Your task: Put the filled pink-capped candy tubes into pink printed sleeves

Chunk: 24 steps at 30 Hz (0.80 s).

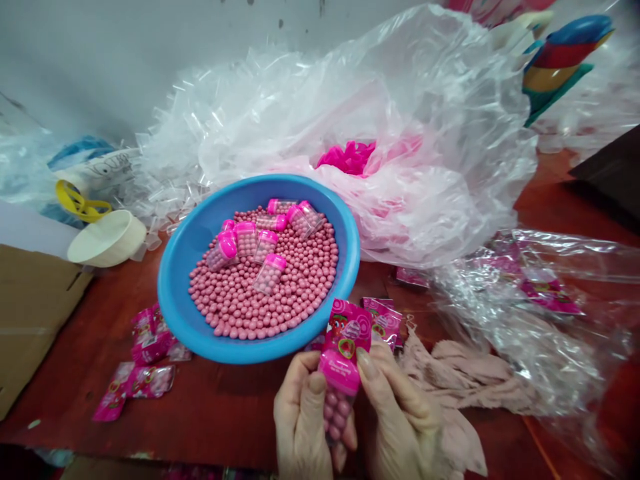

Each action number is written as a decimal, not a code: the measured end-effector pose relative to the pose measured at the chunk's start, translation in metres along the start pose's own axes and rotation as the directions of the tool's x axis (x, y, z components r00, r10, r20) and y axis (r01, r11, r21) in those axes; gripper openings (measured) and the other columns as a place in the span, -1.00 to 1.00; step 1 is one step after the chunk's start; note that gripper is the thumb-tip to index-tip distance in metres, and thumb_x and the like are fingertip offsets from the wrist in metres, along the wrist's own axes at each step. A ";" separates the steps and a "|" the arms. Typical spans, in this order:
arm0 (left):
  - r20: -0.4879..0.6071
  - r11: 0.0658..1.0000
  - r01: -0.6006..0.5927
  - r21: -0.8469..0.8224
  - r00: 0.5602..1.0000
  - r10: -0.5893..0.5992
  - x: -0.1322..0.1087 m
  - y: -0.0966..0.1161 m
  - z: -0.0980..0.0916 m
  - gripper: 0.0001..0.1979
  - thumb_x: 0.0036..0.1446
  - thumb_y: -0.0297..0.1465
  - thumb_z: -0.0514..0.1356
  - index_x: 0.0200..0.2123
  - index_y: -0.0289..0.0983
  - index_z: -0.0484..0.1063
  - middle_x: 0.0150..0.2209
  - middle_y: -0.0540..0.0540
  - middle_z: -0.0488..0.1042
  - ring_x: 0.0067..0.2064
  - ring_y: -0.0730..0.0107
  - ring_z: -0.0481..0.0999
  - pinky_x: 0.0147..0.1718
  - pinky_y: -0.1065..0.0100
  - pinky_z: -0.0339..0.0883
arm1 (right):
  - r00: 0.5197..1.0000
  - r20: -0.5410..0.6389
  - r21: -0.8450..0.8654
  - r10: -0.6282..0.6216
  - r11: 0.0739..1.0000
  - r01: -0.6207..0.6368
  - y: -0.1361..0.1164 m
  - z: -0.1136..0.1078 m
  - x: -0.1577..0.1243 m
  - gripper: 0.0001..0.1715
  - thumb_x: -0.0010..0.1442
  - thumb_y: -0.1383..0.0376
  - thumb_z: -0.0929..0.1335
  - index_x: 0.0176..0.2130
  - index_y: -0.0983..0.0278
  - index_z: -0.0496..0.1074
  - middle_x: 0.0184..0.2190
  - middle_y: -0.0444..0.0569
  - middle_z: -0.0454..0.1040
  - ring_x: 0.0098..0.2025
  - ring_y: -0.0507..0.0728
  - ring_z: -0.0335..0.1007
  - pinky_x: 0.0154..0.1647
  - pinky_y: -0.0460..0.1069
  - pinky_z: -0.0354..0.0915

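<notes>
In front of me, near the table edge, I hold a small clear candy jar (pixel 337 415) filled with pink balls, its top inside a pink printed strawberry sleeve (pixel 345 328). My left hand (pixel 303 417) grips the jar's left side, thumb on the front. From the right, my right hand (pixel 403 413) pinches the sleeve's lower right edge with its thumb; its other fingers are partly hidden. Just behind stands a blue basin (pixel 173 283) of loose pink candy balls (pixel 260 317). Several filled jars (pixel 271 273) with bright pink caps lie on the balls.
Sleeved candy packs (pixel 150 381) lie left of the basin, more printed sleeves (pixel 384 319) to its right. A crumpled cloth (pixel 465 373) and clear plastic bag (pixel 540 340) sit at right. Large bags (pixel 425 167) fill the back. A cardboard box (pixel 35 320) and white scoop (pixel 107 240) stand left.
</notes>
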<state>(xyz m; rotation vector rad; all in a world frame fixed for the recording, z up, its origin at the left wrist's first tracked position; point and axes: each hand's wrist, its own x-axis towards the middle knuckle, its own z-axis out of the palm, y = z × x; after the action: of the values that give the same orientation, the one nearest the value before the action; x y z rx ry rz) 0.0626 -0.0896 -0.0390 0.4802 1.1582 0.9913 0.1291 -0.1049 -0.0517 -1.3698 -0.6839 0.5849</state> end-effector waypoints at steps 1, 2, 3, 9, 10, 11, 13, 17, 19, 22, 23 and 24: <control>-0.015 1.000 -0.005 -0.007 1.000 0.005 0.000 -0.001 -0.001 -0.60 -0.07 -0.06 0.30 -0.43 -0.33 0.46 -0.80 0.13 0.24 -0.80 0.70 0.16 -0.80 0.70 -0.06 | 0.999 -0.036 -0.006 -0.029 1.000 0.028 0.002 0.002 -0.003 -0.77 0.19 0.39 0.33 -0.46 0.21 0.51 -0.50 -0.12 0.43 -0.39 0.08 0.36 -0.32 -0.02 0.34; -0.025 1.000 -0.009 -0.011 1.000 0.008 0.001 -0.001 -0.001 -0.60 -0.07 -0.06 0.30 -0.43 -0.32 0.46 -0.80 0.13 0.25 -0.80 0.70 0.15 -0.81 0.69 -0.06 | 0.996 -0.075 -0.005 -0.043 0.999 0.043 0.003 0.003 -0.006 -0.77 0.19 0.40 0.33 -0.46 0.21 0.50 -0.50 -0.12 0.43 -0.38 0.08 0.35 -0.29 -0.01 0.33; -0.033 1.000 -0.012 -0.014 0.999 0.012 0.001 -0.001 -0.001 -0.61 -0.07 -0.06 0.30 -0.42 -0.31 0.46 -0.80 0.12 0.25 -0.80 0.71 0.14 -0.81 0.69 -0.06 | 0.994 -0.101 -0.006 -0.050 0.999 0.050 0.004 0.005 -0.008 -0.77 0.19 0.39 0.33 -0.47 0.21 0.50 -0.50 -0.12 0.43 -0.38 0.08 0.34 -0.27 0.00 0.32; -0.121 0.997 -0.072 -0.012 0.990 0.070 -0.001 0.000 0.006 -0.59 -0.12 -0.04 0.32 -0.41 -0.30 0.51 -0.80 0.13 0.22 -0.79 0.70 0.11 -0.81 0.67 -0.04 | 0.998 -0.067 0.022 0.016 1.000 -0.015 0.011 0.008 -0.017 -0.91 0.17 0.28 0.38 -0.35 0.22 0.52 -0.44 -0.06 0.48 -0.36 0.13 0.41 -0.33 0.03 0.41; -0.150 0.996 -0.084 -0.008 0.985 0.081 -0.002 0.001 0.007 -0.58 -0.15 -0.04 0.34 -0.42 -0.30 0.51 -0.81 0.13 0.21 -0.79 0.70 0.09 -0.82 0.67 -0.05 | 0.998 -0.040 0.074 0.054 0.996 -0.051 0.011 0.009 -0.018 -0.90 0.16 0.24 0.39 -0.34 0.20 0.53 -0.45 -0.08 0.48 -0.39 0.11 0.43 -0.39 0.00 0.43; -0.178 0.995 -0.097 -0.006 0.980 0.094 -0.003 0.001 0.007 -0.57 -0.18 -0.03 0.35 -0.42 -0.30 0.51 -0.82 0.14 0.21 -0.79 0.71 0.07 -0.82 0.67 -0.06 | 0.997 -0.009 0.128 0.083 0.988 -0.081 0.011 0.009 -0.019 -0.89 0.16 0.22 0.40 -0.34 0.17 0.54 -0.47 -0.11 0.47 -0.43 0.09 0.43 -0.44 -0.04 0.43; -0.212 0.992 -0.128 -0.005 0.969 0.124 -0.005 0.003 0.008 -0.55 -0.24 -0.03 0.38 -0.44 -0.29 0.49 -0.82 0.14 0.23 -0.78 0.72 0.06 -0.81 0.69 -0.05 | 0.995 0.030 0.206 0.092 0.974 -0.097 0.011 0.008 -0.020 -0.89 0.14 0.19 0.41 -0.29 0.09 0.57 -0.48 -0.16 0.48 -0.45 0.05 0.44 -0.46 -0.08 0.43; -0.177 0.987 -0.162 -0.022 0.972 0.156 -0.008 0.008 0.009 -0.58 -0.23 -0.04 0.38 -0.43 -0.25 0.49 -0.80 0.13 0.27 -0.78 0.71 0.11 -0.81 0.68 0.02 | 0.996 0.080 0.145 0.041 0.988 -0.052 0.010 -0.002 -0.018 -0.81 0.14 0.20 0.42 -0.19 0.04 0.56 -0.33 -0.13 0.52 -0.29 0.10 0.50 -0.26 -0.01 0.47; -0.149 0.980 -0.193 -0.054 0.972 0.183 -0.009 0.011 0.009 -0.63 -0.20 -0.08 0.38 -0.46 -0.25 0.50 -0.76 0.09 0.35 -0.73 0.64 0.25 -0.75 0.65 0.15 | 0.986 0.161 0.041 -0.053 0.998 0.047 0.009 -0.008 -0.016 -0.67 0.10 0.19 0.44 -0.08 0.05 0.53 -0.23 -0.08 0.51 -0.20 0.13 0.48 -0.21 -0.01 0.46; -0.150 0.985 -0.136 -0.110 0.982 0.118 -0.010 0.014 0.007 -0.73 -0.10 -0.15 0.36 -0.39 -0.21 0.53 -0.63 0.03 0.52 -0.63 0.52 0.44 -0.61 0.54 0.34 | 0.946 0.242 -0.058 -0.215 0.970 0.235 0.007 -0.010 -0.017 -0.44 0.07 0.17 0.46 0.08 0.06 0.41 -0.19 -0.04 0.47 -0.16 0.15 0.43 -0.21 -0.02 0.44; -0.156 0.987 -0.098 -0.125 0.985 0.078 -0.011 0.014 0.006 -0.73 -0.08 -0.16 0.35 -0.34 -0.18 0.55 -0.58 0.01 0.57 -0.60 0.48 0.48 -0.57 0.51 0.38 | 0.945 0.222 -0.079 -0.240 0.961 0.263 0.006 -0.009 -0.018 -0.45 0.10 0.17 0.44 0.10 0.06 0.39 -0.18 -0.04 0.46 -0.15 0.15 0.42 -0.20 -0.01 0.42; -0.160 0.989 -0.064 -0.137 0.986 0.042 -0.011 0.015 0.005 -0.72 -0.10 -0.18 0.37 -0.30 -0.15 0.56 -0.51 -0.01 0.62 -0.54 0.43 0.54 -0.52 0.47 0.42 | 0.952 0.178 -0.100 -0.250 0.958 0.270 0.005 -0.007 -0.019 -0.52 0.15 0.19 0.40 0.09 0.06 0.40 -0.17 -0.03 0.44 -0.14 0.15 0.40 -0.18 0.00 0.40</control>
<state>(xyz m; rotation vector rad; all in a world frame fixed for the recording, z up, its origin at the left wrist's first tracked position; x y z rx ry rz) 0.0602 -0.0905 -0.0202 0.3258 1.2096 1.1658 0.1218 -0.1228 -0.0588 -1.3269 -1.0323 0.4521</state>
